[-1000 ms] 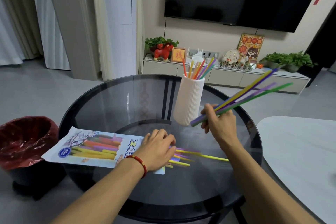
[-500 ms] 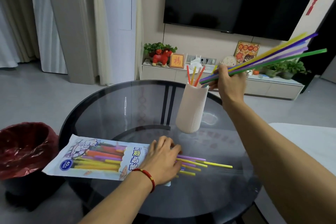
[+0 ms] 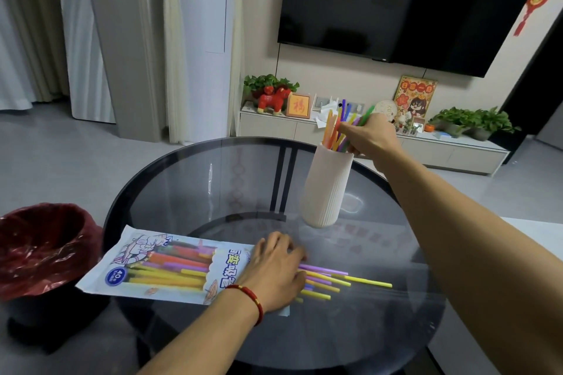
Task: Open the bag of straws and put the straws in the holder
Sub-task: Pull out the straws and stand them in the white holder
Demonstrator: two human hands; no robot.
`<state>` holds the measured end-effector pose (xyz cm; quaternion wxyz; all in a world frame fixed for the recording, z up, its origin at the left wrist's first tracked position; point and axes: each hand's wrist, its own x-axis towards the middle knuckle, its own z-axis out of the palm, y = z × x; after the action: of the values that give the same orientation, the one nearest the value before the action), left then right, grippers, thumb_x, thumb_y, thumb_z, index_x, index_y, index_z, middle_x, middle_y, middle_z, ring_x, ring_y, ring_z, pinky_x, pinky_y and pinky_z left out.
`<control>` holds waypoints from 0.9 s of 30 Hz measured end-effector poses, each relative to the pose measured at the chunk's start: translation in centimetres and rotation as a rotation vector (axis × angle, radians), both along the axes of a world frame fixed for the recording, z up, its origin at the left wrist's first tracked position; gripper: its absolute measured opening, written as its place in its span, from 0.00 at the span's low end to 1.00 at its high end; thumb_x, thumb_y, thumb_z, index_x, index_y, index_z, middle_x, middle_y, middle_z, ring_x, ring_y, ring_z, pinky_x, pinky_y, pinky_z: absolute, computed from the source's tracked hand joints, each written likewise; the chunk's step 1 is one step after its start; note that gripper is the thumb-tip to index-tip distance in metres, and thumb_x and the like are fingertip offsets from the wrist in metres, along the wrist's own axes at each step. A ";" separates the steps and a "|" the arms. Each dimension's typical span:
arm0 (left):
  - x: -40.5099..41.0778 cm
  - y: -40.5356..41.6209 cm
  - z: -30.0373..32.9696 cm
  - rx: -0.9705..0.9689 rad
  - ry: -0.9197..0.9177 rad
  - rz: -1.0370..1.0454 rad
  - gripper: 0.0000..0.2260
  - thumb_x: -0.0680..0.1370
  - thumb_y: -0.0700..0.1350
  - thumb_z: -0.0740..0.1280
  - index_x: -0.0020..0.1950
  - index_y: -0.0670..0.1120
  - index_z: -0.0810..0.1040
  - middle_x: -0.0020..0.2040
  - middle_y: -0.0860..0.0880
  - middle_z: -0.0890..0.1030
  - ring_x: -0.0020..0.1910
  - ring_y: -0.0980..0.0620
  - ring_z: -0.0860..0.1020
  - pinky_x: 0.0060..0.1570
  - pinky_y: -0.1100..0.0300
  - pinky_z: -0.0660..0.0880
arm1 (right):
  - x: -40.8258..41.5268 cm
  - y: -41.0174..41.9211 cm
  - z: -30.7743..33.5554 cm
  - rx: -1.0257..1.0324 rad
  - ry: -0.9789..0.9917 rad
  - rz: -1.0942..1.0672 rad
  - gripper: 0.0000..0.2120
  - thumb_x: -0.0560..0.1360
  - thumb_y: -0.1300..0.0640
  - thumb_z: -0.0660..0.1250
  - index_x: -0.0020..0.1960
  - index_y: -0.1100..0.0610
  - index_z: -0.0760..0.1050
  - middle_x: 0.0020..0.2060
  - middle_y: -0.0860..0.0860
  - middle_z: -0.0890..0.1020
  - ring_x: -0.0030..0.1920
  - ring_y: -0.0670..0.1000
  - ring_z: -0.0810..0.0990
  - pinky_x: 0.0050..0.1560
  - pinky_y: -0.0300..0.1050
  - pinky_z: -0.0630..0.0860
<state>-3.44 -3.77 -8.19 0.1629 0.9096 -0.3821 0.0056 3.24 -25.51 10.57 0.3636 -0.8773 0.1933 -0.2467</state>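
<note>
A white ribbed holder [image 3: 326,187] stands upright on the round glass table [image 3: 189,192], with several coloured straws [image 3: 336,125] sticking out of its mouth. My right hand [image 3: 370,135] is at the holder's rim and grips a bunch of those straws, their lower ends inside the holder. The straw bag [image 3: 170,265] lies flat near the table's front left, its right end open. My left hand [image 3: 274,271] rests on that open end with fingers curled over it. Several loose straws [image 3: 341,278] poke out of the bag onto the glass.
A bin with a red liner [image 3: 39,250] stands on the floor left of the table. A white table surface [image 3: 542,231] lies at the right edge. Behind are a TV cabinet [image 3: 396,143] with ornaments and plants, and a wall TV.
My right hand carried the bunch of straws up from beside the holder, tipped them upright and lowered their ends into the holder. My left hand stayed on the bag's open end.
</note>
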 end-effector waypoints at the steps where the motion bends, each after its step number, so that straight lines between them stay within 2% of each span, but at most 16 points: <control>1: 0.0 0.0 0.1 -0.004 -0.007 -0.004 0.16 0.80 0.52 0.61 0.67 0.52 0.71 0.63 0.49 0.68 0.69 0.48 0.61 0.71 0.48 0.60 | -0.1 0.0 0.1 -0.016 -0.014 0.002 0.15 0.76 0.52 0.73 0.38 0.64 0.82 0.32 0.58 0.85 0.33 0.54 0.81 0.44 0.53 0.84; 5: 0.2 0.4 0.5 -0.033 -0.008 -0.016 0.24 0.77 0.59 0.63 0.70 0.53 0.68 0.67 0.49 0.67 0.70 0.48 0.60 0.71 0.49 0.61 | -1.2 0.4 0.6 -0.025 -0.117 0.031 0.17 0.77 0.50 0.73 0.55 0.65 0.81 0.42 0.62 0.88 0.37 0.57 0.85 0.49 0.60 0.85; 8: 0.4 0.9 0.6 0.077 0.039 -0.041 0.39 0.69 0.69 0.65 0.76 0.54 0.60 0.72 0.48 0.64 0.74 0.46 0.56 0.74 0.42 0.54 | -2.1 0.6 0.6 -0.087 -0.234 0.025 0.19 0.80 0.50 0.69 0.63 0.64 0.78 0.51 0.61 0.86 0.47 0.59 0.87 0.53 0.61 0.84; 10: 0.6 1.5 0.4 0.194 0.091 -0.047 0.49 0.64 0.73 0.66 0.79 0.55 0.51 0.77 0.46 0.58 0.78 0.44 0.51 0.75 0.35 0.46 | -2.9 0.7 0.3 -0.142 -0.353 -0.008 0.16 0.82 0.51 0.66 0.63 0.62 0.78 0.55 0.58 0.84 0.51 0.56 0.84 0.54 0.57 0.83; 12: 0.9 2.0 0.1 0.290 0.099 -0.057 0.55 0.62 0.74 0.67 0.80 0.54 0.46 0.79 0.45 0.55 0.79 0.44 0.49 0.74 0.32 0.42 | -4.2 0.6 -0.7 -0.220 -0.488 -0.054 0.12 0.82 0.55 0.64 0.60 0.62 0.78 0.53 0.56 0.82 0.50 0.51 0.80 0.50 0.47 0.80; 15: 1.3 2.4 0.0 0.307 0.078 -0.072 0.57 0.61 0.74 0.68 0.80 0.51 0.46 0.76 0.45 0.62 0.76 0.43 0.57 0.75 0.34 0.44 | -6.7 -0.1 -4.0 -0.258 -0.557 -0.098 0.08 0.80 0.59 0.64 0.55 0.61 0.78 0.48 0.54 0.81 0.43 0.52 0.78 0.44 0.37 0.74; 16: 1.4 2.3 0.1 0.302 0.064 -0.074 0.56 0.61 0.74 0.68 0.80 0.51 0.47 0.74 0.45 0.63 0.74 0.43 0.59 0.75 0.35 0.46 | -7.4 -0.6 -5.4 -0.239 -0.496 -0.087 0.07 0.80 0.59 0.64 0.52 0.59 0.79 0.45 0.53 0.82 0.41 0.53 0.79 0.44 0.39 0.76; 17: 1.5 2.3 0.2 0.291 0.051 -0.071 0.55 0.61 0.73 0.68 0.80 0.51 0.49 0.72 0.46 0.65 0.72 0.43 0.61 0.75 0.37 0.49 | -8.2 -0.9 -6.9 -0.218 -0.378 -0.050 0.07 0.80 0.58 0.65 0.49 0.59 0.80 0.41 0.53 0.84 0.39 0.54 0.80 0.44 0.44 0.78; 19: 1.6 2.3 0.2 0.248 0.026 -0.053 0.50 0.62 0.69 0.68 0.79 0.52 0.53 0.69 0.47 0.66 0.68 0.43 0.63 0.74 0.43 0.56 | -9.7 -1.3 -10.4 -0.240 -0.027 0.131 0.12 0.81 0.52 0.66 0.45 0.57 0.82 0.37 0.53 0.86 0.39 0.56 0.83 0.44 0.50 0.79; 22: 1.8 2.1 0.3 0.179 -0.027 -0.035 0.46 0.63 0.65 0.69 0.77 0.53 0.58 0.65 0.48 0.67 0.64 0.46 0.66 0.69 0.50 0.63 | -11.8 0.1 -15.1 -0.302 0.346 0.471 0.17 0.84 0.44 0.62 0.49 0.54 0.82 0.43 0.53 0.85 0.46 0.56 0.83 0.50 0.54 0.79; 25: 1.9 1.9 0.4 0.121 -0.049 -0.043 0.43 0.64 0.62 0.71 0.76 0.53 0.60 0.64 0.49 0.67 0.63 0.48 0.66 0.67 0.53 0.64 | -12.3 2.0 -17.8 -0.474 0.429 0.565 0.20 0.86 0.42 0.54 0.59 0.52 0.79 0.53 0.54 0.80 0.57 0.57 0.77 0.61 0.56 0.73; 27: 1.8 1.8 0.5 0.098 -0.075 -0.044 0.42 0.64 0.61 0.71 0.76 0.53 0.61 0.64 0.49 0.67 0.63 0.48 0.66 0.67 0.54 0.64 | -12.2 3.2 -18.2 -0.510 0.412 0.542 0.21 0.86 0.41 0.52 0.61 0.54 0.77 0.55 0.54 0.79 0.59 0.58 0.76 0.62 0.57 0.72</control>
<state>-1.62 -1.95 -7.73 0.1037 0.9070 -0.4077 0.0175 -8.92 -22.34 -7.59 0.1402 -0.9892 -0.0427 -0.0016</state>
